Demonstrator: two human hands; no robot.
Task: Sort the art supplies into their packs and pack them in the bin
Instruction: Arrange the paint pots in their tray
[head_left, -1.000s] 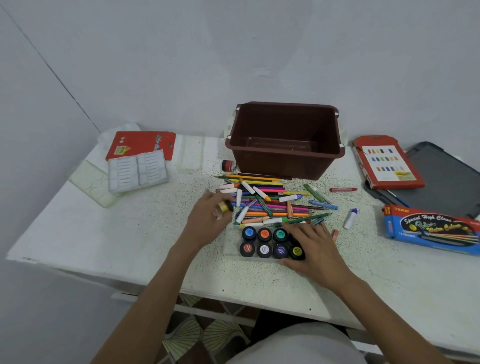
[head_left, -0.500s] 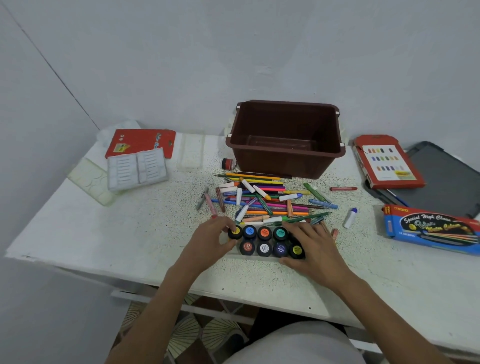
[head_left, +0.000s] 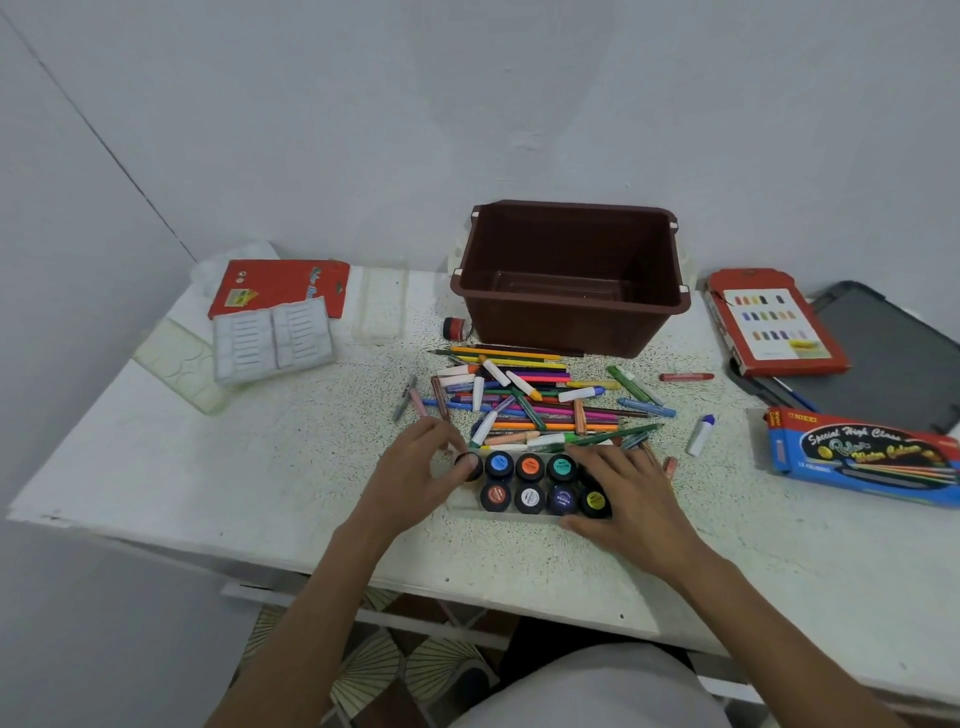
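Your worktop (head_left: 208, 493) is white with dark speckles, and the brown bin (head_left: 571, 322) stands at its back. Just in front of the bin lies a loose heap of pencils and crayons (head_left: 524, 405), and in front of that a clear tray (head_left: 519, 514) of paint pots (head_left: 530, 465). A red-lidded pot (head_left: 453, 327) sits by the bin's left front corner. Left of the bin you have a red pack (head_left: 280, 283), a white moulded insert (head_left: 272, 340) and a translucent palette (head_left: 179, 364). To its right lie a red crayon (head_left: 685, 376), a red colour-chart box (head_left: 774, 322), a dark board (head_left: 893, 353) and a blue water-colour box (head_left: 862, 457).
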